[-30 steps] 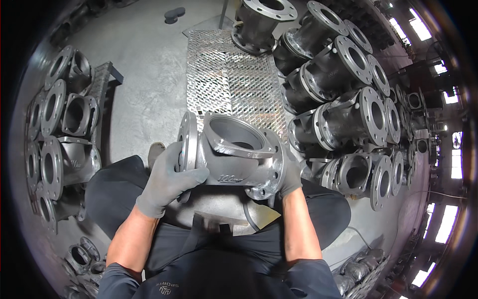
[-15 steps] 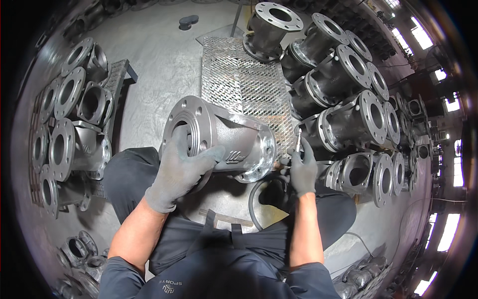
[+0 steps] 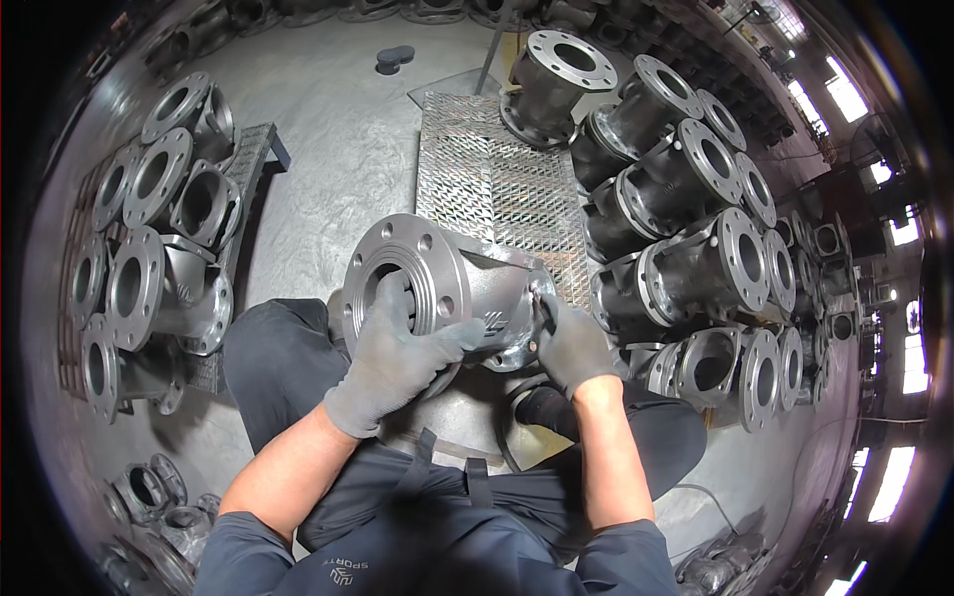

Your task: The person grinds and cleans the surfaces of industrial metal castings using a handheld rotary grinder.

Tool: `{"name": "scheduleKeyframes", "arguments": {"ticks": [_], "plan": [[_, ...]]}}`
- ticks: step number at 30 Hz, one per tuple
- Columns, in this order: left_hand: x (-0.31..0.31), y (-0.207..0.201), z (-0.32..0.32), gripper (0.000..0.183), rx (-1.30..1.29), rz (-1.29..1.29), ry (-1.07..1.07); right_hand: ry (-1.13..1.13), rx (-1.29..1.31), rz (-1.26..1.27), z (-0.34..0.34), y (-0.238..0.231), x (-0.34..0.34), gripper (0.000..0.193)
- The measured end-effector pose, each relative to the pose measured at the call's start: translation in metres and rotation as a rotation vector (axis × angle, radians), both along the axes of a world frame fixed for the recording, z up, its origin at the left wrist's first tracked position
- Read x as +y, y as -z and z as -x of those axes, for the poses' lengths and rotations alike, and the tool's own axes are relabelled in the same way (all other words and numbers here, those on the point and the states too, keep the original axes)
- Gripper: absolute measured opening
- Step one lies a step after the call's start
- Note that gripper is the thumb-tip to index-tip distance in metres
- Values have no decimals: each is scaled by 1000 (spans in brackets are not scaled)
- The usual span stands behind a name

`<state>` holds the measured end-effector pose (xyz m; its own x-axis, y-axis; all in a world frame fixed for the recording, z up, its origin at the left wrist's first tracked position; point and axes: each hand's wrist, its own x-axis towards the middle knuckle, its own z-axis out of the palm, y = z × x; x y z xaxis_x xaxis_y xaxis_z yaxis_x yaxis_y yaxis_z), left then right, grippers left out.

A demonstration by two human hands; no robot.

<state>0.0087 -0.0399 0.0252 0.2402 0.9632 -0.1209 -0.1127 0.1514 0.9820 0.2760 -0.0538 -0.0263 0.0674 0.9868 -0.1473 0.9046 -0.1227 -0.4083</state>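
Observation:
A grey cast-metal valve body [image 3: 487,293], flanged at both ends, lies on its side in front of me. My left hand [image 3: 402,348], in a grey glove, grips its near-left flange, with fingers reaching into the bore and the thumb along the outside. At the right-hand flange is my right hand [image 3: 574,343], also gloved, closed around a slim tool [image 3: 538,295] whose tip is at the flange's edge. Most of that tool is hidden by the glove. The far flange partly sits behind my right fingers.
A textured metal platform [image 3: 457,169] extends ahead. Stacked flanged castings [image 3: 686,258] stand close on the right, and one upright casting [image 3: 561,84] at the far end. More castings [image 3: 164,283] fill a rack at left. A dark hose [image 3: 509,427] curves beside my right leg.
My right hand has moved left with the slim tool, from beside the stacked castings to the valve body's right flange. My left hand keeps its grip. The whole view has shifted slightly.

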Motion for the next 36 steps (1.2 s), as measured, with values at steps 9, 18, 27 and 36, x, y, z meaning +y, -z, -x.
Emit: {"name": "scheduleKeyframes", "arguments": {"ticks": [9,18,27,36], "plan": [[2,2,-2,67,200,-76,-34,4,-62,142,-3,-10,10,34],[16,13,-11,45,78,-132,-109,170,79,-31,20,19,-57,42],[12,9,-17,45,130,-32,-141,323,202,-83,32,35,-61,40],[25,0,-27,36,134,-60,-145,300,270,-160,36,52,-66,49]]}}
